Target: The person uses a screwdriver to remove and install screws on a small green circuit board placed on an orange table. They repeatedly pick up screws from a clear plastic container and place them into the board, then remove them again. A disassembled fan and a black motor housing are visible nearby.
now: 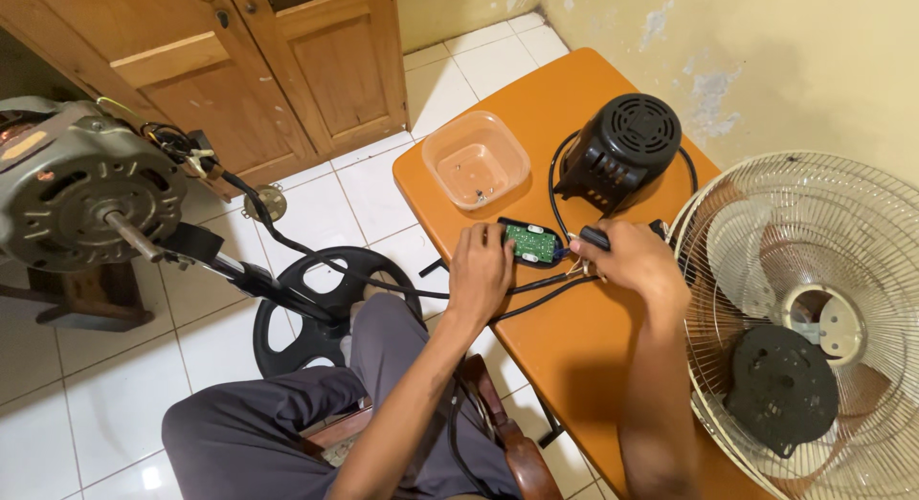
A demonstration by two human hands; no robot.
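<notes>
Green circuit board (pixel 532 243), small, sitting in a black plastic shell, lies on the orange table (pixel 574 347) just in front of the black motor cover (pixel 620 152), i.e. on the side nearer the person. Judging by looks: light, stiff, fragile on the component face, and the thin wires running off its right end could probably tear at the solder joints w/ any tug. Best held by the shell's long edges, not by the board face or the wires.

Left hand (pixel 479 270) sits just left of the board, fingers curled narrow, fingertips pressing on the shell's left end, pinning it to the table. Not lifting it as far as I can see.

Right hand (pixel 632 261) is just right of the board and nearer the person than the motor cover, closed round a dark tool handle (pixel 594 237); tip points at the wire bundle at the board's right end. Can't tell what kind of tool, tip is too small and partly hidden by the fingers.

Black cable (pixel 555 165) loops round the motor cover and runs back past the board toward the person. Clear plastic tub (pixel 476 158) stands left of the motor cover, well apart from the hands, w/ a few tiny bits inside. Fan grille (pixel 814 309) w/ blades lies right of the motor cover, overhanging the table edge. Bare fan motor (pixel 77 189) on its stand is far left of the motor cover, over the tiled floor.
</notes>
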